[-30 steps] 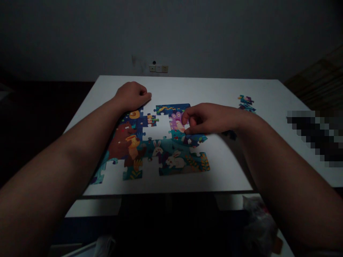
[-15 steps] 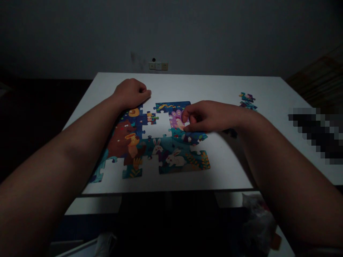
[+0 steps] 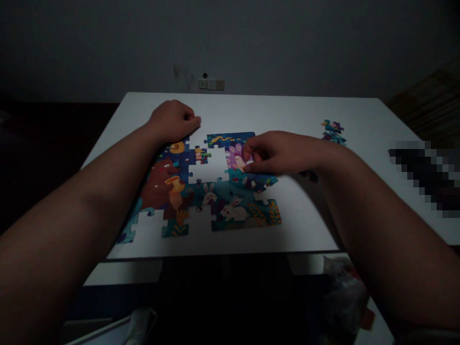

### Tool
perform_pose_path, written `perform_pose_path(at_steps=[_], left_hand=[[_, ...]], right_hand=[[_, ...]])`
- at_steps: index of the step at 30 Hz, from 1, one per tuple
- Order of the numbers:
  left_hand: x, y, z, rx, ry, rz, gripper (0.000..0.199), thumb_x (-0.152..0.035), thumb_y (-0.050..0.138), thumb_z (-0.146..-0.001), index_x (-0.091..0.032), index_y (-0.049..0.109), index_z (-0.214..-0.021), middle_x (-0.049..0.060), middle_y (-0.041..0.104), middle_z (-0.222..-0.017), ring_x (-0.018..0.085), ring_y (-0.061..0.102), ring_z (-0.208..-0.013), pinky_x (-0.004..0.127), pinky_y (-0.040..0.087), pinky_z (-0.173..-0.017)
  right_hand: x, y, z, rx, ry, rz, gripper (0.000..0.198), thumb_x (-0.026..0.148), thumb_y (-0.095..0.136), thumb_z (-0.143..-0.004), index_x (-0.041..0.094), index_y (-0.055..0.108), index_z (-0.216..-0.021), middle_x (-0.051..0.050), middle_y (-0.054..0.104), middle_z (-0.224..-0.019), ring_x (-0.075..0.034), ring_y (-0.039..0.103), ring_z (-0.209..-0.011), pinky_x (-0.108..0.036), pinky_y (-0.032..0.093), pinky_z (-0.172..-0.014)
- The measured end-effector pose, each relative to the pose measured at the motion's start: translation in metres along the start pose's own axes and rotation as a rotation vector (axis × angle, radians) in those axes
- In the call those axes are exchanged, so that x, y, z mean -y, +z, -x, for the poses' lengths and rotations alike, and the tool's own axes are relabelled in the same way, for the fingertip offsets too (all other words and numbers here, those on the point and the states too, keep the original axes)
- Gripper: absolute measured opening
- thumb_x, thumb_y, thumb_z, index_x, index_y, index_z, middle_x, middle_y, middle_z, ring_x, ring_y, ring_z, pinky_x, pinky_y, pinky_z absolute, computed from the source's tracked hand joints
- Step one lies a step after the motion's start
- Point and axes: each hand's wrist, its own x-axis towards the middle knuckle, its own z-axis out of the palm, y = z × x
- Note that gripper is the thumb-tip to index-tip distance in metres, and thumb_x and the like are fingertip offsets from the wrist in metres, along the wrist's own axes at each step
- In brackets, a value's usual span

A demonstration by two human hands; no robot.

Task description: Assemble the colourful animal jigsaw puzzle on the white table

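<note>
A partly assembled jigsaw puzzle [image 3: 230,189] with a bear, rabbits and a purple bird lies on the white table, with gaps in its middle and along its near edge. My left hand [image 3: 174,120] rests closed at the puzzle's far left corner, fingers curled in, nothing showing in them. At the right side, my right hand [image 3: 268,151] is bent down with thumb and forefinger pinched at the purple-bird puzzle piece [image 3: 235,157]. The hand covers part of that area, so the piece's right edge is hidden.
Loose puzzle pieces [image 3: 333,132] lie on the white table [image 3: 298,230] to the right, and a dark piece [image 3: 309,176] shows under my right wrist. A blurred-out dark object [image 3: 424,177] is at the far right. A clear plastic bag [image 3: 345,292] sits below the front edge.
The view has shifted slightly. Both hands keep nearly the same places and poses over the puzzle, and no piece has visibly moved.
</note>
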Motion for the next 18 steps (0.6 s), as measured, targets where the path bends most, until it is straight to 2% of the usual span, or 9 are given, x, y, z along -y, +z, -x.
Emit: perform_pose_path(at_steps=[11, 18], left_hand=[[0.0042, 0.0021, -0.0022, -0.002, -0.001, 0.026, 0.047, -0.066, 0.068, -0.107, -0.024, 0.073, -0.086, 0.001, 0.063, -0.072, 0.026, 0.056, -0.106, 0.046, 0.042, -0.101], [0.0046, 0.0025, -0.0026, -0.010, 0.007, 0.008, 0.040, -0.056, 0.067, -0.108, -0.023, 0.075, -0.088, 0.002, 0.065, -0.073, 0.026, 0.057, -0.102, 0.046, 0.043, -0.101]], right_hand=[[-0.0008, 0.0001, -0.0009, 0.003, -0.009, 0.001, 0.038, 0.061, 0.084, -0.096, 0.026, 0.074, -0.106, -0.004, 0.072, -0.087, -0.024, 0.060, -0.082, -0.039, 0.038, -0.074], [-0.0021, 0.0007, -0.0013, 0.009, -0.014, -0.012, 0.037, 0.060, 0.084, -0.097, 0.026, 0.074, -0.107, -0.004, 0.073, -0.088, -0.024, 0.061, -0.081, -0.039, 0.039, -0.074]])
